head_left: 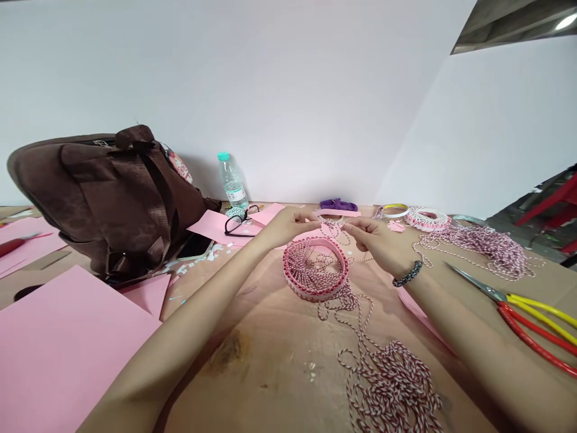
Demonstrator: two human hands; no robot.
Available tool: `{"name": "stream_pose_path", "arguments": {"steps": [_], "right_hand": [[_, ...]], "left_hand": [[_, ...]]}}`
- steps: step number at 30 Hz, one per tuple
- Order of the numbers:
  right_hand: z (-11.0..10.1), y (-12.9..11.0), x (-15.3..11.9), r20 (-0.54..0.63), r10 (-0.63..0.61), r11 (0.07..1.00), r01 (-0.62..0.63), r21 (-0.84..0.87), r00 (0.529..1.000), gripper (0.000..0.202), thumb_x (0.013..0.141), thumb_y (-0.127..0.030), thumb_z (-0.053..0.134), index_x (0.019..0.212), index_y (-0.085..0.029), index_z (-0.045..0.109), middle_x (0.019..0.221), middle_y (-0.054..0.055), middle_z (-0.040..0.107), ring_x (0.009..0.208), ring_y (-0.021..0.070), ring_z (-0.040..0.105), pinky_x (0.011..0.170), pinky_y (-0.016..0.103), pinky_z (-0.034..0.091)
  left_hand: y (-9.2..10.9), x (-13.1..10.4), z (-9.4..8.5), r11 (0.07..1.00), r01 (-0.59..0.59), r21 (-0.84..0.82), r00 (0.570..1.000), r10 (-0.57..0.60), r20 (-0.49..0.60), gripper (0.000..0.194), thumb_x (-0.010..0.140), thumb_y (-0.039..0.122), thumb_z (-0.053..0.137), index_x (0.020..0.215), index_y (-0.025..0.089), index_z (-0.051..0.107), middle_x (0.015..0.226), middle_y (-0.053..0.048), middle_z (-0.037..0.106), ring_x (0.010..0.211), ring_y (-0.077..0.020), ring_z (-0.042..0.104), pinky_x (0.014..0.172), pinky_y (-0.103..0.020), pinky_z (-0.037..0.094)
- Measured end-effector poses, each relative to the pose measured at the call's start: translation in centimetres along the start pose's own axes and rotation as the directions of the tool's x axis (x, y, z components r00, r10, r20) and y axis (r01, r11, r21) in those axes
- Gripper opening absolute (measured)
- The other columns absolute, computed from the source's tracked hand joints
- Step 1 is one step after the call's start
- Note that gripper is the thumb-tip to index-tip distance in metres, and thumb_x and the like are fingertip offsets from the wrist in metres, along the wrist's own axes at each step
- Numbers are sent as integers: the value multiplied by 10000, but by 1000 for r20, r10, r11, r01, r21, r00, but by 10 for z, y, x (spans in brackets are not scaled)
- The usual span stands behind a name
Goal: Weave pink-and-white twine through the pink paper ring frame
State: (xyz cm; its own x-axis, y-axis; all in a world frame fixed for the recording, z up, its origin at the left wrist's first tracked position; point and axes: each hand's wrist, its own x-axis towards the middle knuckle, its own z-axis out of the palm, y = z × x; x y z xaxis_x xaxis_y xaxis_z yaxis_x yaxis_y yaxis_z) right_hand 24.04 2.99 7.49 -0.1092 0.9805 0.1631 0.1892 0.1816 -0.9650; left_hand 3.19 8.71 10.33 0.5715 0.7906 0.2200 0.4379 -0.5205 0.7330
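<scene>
My left hand (295, 225) and my right hand (366, 234) face each other above the far side of the round ring. Thumb and forefinger are pinched together on both. Whatever they hold is too small to make out; a small pink paper piece (330, 230) shows between the fingertips, and a pink paper strip (339, 213) just behind. Below them, the pink ring (293, 282) with a red beaded-looking rim is strung across with red-and-white twine. Loose twine trails from it to a tangled heap of twine (394, 385) at the front.
Red-and-yellow-handled scissors (500, 296) lie at right, near a second twine pile (500, 249) and a white wrapped ring (426, 219). A brown backpack (112, 198), bottle (233, 186), glasses (237, 224), phone (195, 248) and pink paper sheets (72, 349) occupy the left. A white wall stands behind.
</scene>
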Motion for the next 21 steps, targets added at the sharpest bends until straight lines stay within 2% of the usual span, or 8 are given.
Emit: {"name": "stream_pose_path", "arguments": {"steps": [3,6,9,12,17,21], "right_hand": [[-3,1,-3,-50,29,1000,-29,-3,998,195,796,-394,598,789,-205,645,532,-61,363,478,96,290,453,268,215],[-2,4,-10,-53,35,995,-40,-96,998,192,802,-359,588,904,-221,676,496,-64,341,475,109,309,458,270,217],[2,11,-20,1,-8,989,8,-145,1000,193,799,-367,596,910,-239,690,522,-47,404,487,113,333,455,268,239],[11,20,-35,78,9,997,-4,-72,997,244,824,-416,566,964,-252,682,537,-47,434,457,104,313,431,260,244],[29,24,-64,162,-15,997,26,-71,987,167,803,-385,607,770,-239,682,638,-5,599,560,131,493,503,266,382],[38,18,-78,167,-43,991,63,-115,985,122,809,-304,588,789,-247,693,628,-5,637,552,134,527,507,258,404]], "left_hand": [[-1,0,5,999,10,-43,1000,-11,-11,209,791,350,607,738,169,697,693,-16,630,593,-97,473,528,-232,319],[1,-4,12,994,31,-104,999,-33,-15,193,780,337,623,753,162,699,725,-29,658,616,-104,503,552,-235,344],[6,-18,21,987,45,-157,998,-50,-33,188,783,333,626,777,159,696,668,-16,637,554,-90,462,523,-229,321],[14,-37,30,982,2,-190,999,-11,-45,136,792,287,620,789,175,696,681,-11,644,568,-93,476,529,-222,332],[19,-72,40,987,-48,-151,999,44,-29,92,801,220,612,794,207,703,738,-8,660,656,-113,533,590,-227,381],[16,-94,39,997,-21,-76,999,19,-28,88,807,210,615,789,212,701,739,-1,618,658,-110,511,597,-226,379]]}}
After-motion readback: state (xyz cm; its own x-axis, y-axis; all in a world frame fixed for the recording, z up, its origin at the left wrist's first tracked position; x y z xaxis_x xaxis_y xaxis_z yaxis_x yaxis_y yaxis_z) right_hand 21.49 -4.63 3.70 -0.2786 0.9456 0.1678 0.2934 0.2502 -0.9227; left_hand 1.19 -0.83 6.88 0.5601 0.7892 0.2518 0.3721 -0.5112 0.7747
